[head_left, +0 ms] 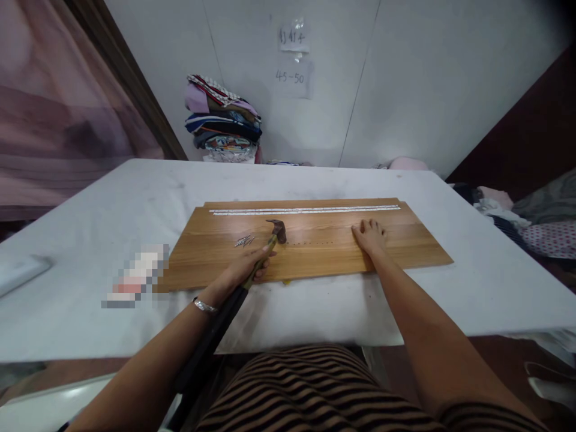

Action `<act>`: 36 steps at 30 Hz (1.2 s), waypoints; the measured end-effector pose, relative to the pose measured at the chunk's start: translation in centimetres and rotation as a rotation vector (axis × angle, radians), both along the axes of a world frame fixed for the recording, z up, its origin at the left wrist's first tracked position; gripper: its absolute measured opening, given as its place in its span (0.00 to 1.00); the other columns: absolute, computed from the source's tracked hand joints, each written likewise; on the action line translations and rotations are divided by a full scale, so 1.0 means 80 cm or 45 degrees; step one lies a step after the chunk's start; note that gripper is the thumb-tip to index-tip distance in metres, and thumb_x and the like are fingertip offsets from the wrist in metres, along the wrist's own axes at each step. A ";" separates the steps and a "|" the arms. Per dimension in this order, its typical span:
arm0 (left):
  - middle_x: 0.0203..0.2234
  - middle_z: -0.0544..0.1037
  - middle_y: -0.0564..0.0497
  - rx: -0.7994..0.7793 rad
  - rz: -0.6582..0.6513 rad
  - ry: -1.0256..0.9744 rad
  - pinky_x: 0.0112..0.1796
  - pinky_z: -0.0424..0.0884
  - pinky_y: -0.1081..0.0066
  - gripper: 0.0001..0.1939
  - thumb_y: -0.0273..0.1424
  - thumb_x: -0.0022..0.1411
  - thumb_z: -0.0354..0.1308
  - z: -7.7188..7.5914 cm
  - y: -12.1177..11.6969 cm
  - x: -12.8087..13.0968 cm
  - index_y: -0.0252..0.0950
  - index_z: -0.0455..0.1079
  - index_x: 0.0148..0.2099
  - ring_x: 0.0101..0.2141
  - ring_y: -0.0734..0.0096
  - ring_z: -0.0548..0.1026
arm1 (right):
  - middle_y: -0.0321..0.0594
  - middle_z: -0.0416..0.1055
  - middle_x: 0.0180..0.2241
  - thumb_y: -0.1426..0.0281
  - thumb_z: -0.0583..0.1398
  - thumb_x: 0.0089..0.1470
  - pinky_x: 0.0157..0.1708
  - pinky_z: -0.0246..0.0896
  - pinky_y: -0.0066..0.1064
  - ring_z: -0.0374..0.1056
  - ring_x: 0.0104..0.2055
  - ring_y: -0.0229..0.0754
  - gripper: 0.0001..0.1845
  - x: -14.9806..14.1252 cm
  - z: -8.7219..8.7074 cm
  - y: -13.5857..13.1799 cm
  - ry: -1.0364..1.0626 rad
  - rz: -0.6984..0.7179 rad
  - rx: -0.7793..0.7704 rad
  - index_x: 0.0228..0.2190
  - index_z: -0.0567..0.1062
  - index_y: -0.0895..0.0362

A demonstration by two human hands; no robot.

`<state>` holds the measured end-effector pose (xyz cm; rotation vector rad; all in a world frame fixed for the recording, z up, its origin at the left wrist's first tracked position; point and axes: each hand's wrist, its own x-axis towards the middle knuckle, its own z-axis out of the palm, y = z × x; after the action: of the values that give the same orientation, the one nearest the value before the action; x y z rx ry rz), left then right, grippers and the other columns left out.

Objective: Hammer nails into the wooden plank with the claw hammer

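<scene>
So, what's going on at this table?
A person's left hand has its fingers around a claw hammer, its head by the left end of a row of small dark dots on a wooden board. The right hand rests on the board, farther right. What look like loose nails lie left of the hammer's head. Whether the head touches the board is hard to tell.

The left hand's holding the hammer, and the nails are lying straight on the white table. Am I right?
Not quite: the nails lie on the wooden board, not straight on the white table, as the head view shows. The left hand does hold the hammer.
</scene>
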<state>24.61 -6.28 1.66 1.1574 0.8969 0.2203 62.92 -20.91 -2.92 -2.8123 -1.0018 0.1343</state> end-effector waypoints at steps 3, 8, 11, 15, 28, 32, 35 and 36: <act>0.25 0.68 0.58 0.006 -0.005 -0.019 0.21 0.53 0.73 0.36 0.59 0.55 0.70 0.000 0.000 0.000 0.33 0.73 0.50 0.18 0.81 0.60 | 0.56 0.60 0.72 0.52 0.46 0.72 0.69 0.49 0.57 0.53 0.74 0.59 0.31 0.000 0.000 0.000 -0.014 0.008 0.002 0.61 0.74 0.56; 0.24 0.68 0.58 0.001 -0.002 0.003 0.21 0.52 0.73 0.34 0.59 0.56 0.70 0.001 -0.001 0.000 0.34 0.74 0.49 0.18 0.81 0.59 | 0.56 0.61 0.71 0.51 0.46 0.72 0.69 0.49 0.56 0.54 0.73 0.59 0.31 0.000 0.000 0.001 -0.013 0.002 0.004 0.60 0.75 0.55; 0.24 0.68 0.58 0.004 0.009 -0.004 0.21 0.53 0.74 0.34 0.58 0.56 0.70 0.003 -0.001 0.001 0.33 0.74 0.49 0.18 0.81 0.59 | 0.56 0.61 0.72 0.51 0.46 0.72 0.70 0.48 0.57 0.53 0.74 0.59 0.32 0.000 0.000 0.000 -0.005 0.003 0.001 0.62 0.74 0.56; 0.24 0.68 0.58 0.006 0.019 0.005 0.20 0.52 0.74 0.35 0.59 0.54 0.71 0.003 -0.001 0.001 0.33 0.74 0.48 0.18 0.81 0.60 | 0.56 0.60 0.72 0.51 0.45 0.72 0.70 0.47 0.57 0.52 0.74 0.58 0.32 -0.001 0.002 0.000 0.001 0.009 -0.001 0.62 0.73 0.56; 0.24 0.68 0.58 0.041 -0.018 -0.005 0.21 0.51 0.73 0.33 0.58 0.58 0.68 0.002 -0.001 0.000 0.33 0.74 0.49 0.18 0.81 0.58 | 0.56 0.61 0.72 0.52 0.45 0.72 0.70 0.48 0.57 0.53 0.74 0.59 0.32 -0.004 0.007 -0.001 -0.008 0.006 0.003 0.62 0.74 0.56; 0.25 0.68 0.57 0.038 -0.018 -0.017 0.21 0.51 0.72 0.34 0.58 0.57 0.69 0.001 0.000 0.000 0.34 0.75 0.49 0.18 0.81 0.58 | 0.55 0.60 0.73 0.52 0.45 0.72 0.70 0.48 0.57 0.52 0.74 0.58 0.32 -0.003 0.005 0.000 -0.002 0.001 -0.015 0.62 0.73 0.55; 0.25 0.67 0.58 0.034 -0.015 -0.026 0.21 0.52 0.72 0.35 0.59 0.55 0.69 -0.001 -0.001 -0.001 0.34 0.74 0.49 0.18 0.81 0.59 | 0.56 0.60 0.72 0.52 0.45 0.72 0.70 0.48 0.57 0.53 0.74 0.59 0.32 -0.002 0.004 0.000 -0.015 0.006 -0.004 0.62 0.74 0.56; 0.25 0.67 0.58 0.035 -0.017 -0.023 0.21 0.52 0.72 0.35 0.60 0.55 0.70 -0.002 -0.001 -0.002 0.34 0.74 0.49 0.18 0.81 0.59 | 0.56 0.61 0.72 0.52 0.45 0.72 0.69 0.48 0.57 0.53 0.74 0.59 0.31 -0.003 0.004 0.000 -0.020 0.006 -0.002 0.61 0.74 0.56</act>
<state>24.47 -6.35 1.48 1.1847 0.8725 0.2322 62.71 -20.94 -2.62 -2.8172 -1.0116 0.1138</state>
